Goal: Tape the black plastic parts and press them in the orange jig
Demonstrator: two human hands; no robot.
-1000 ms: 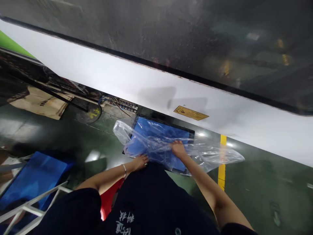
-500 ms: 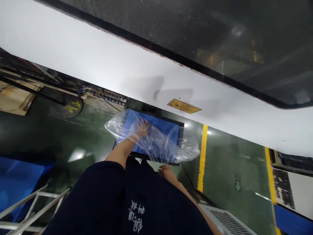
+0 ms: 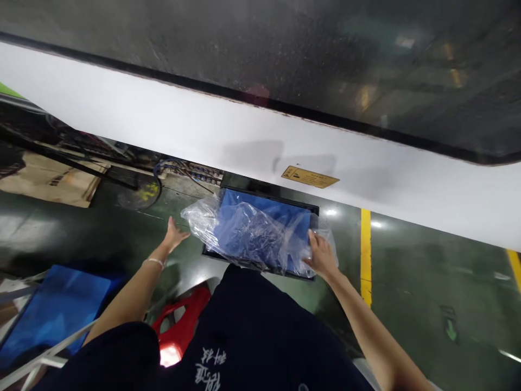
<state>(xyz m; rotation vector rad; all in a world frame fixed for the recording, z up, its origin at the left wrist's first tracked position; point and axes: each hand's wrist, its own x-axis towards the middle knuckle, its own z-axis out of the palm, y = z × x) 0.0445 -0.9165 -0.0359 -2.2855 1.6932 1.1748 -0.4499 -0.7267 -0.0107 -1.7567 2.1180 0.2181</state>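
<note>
A black tray [image 3: 313, 209] with a blue inside lies on the green floor under a white machine panel. A crumpled clear plastic bag [image 3: 244, 239] covers most of it. My right hand [image 3: 321, 255] rests on the bag at the tray's right end, fingers bent onto the plastic. My left hand [image 3: 174, 234] hovers just left of the bag's left edge, fingers spread, holding nothing.
A white machine panel [image 3: 203, 130] with a yellow warning label [image 3: 309, 177] overhangs the tray. A red stool [image 3: 183, 320] stands below me. A blue bin [image 3: 49, 304] and a white frame [image 3: 49, 347] sit at the lower left. Cardboard [image 3: 49, 182] and cables lie at the far left. A yellow floor line [image 3: 366, 255] runs at the right.
My left hand has come out from the bag and off the tray to its left side. My right hand has moved up from my lap to the bag's right end.
</note>
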